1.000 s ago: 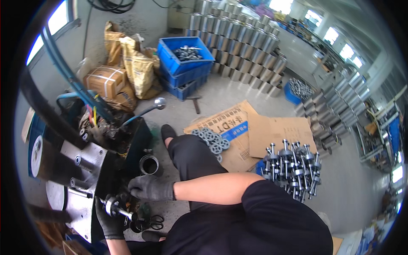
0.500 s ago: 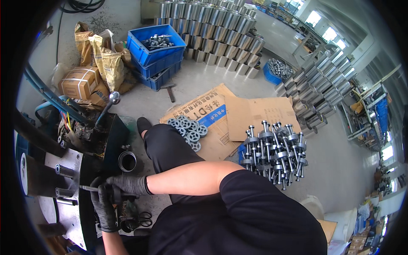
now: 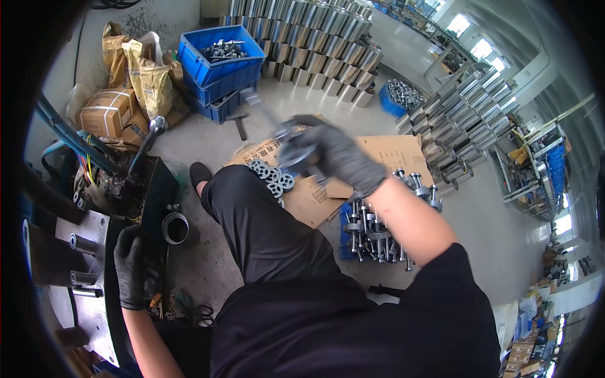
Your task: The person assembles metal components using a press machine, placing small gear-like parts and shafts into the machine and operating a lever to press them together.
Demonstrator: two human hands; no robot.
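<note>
My right hand (image 3: 343, 154), in a dark glove, is raised over the cardboard. Its fingers are closed round a metal shaft with a round collar (image 3: 296, 154), smeared by motion; the rod points to the far left. At the left, my gloved left hand (image 3: 130, 268) is beside the machine's metal plate (image 3: 94, 309), fingers extended and somewhat bent, with nothing visible in them. Grey spoked wheels (image 3: 275, 181) lie on the cardboard (image 3: 397, 157) below my right hand. Similar collared shafts (image 3: 375, 233) are piled in a blue crate (image 3: 345, 236) beneath my right forearm.
A lever with a ball knob (image 3: 157, 125) rises from the machine. Near it stands an open metal cylinder (image 3: 175, 228). Stacked blue crates (image 3: 220, 69), a hammer (image 3: 240, 126) and paper sacks (image 3: 151, 79) are farther off. Shiny cylinders (image 3: 309, 60) are stacked behind.
My right hand has swung from the machine up and right, carrying the shaft over the cardboard. My left hand has let go of the shaft and stays by the machine, slightly farther forward.
</note>
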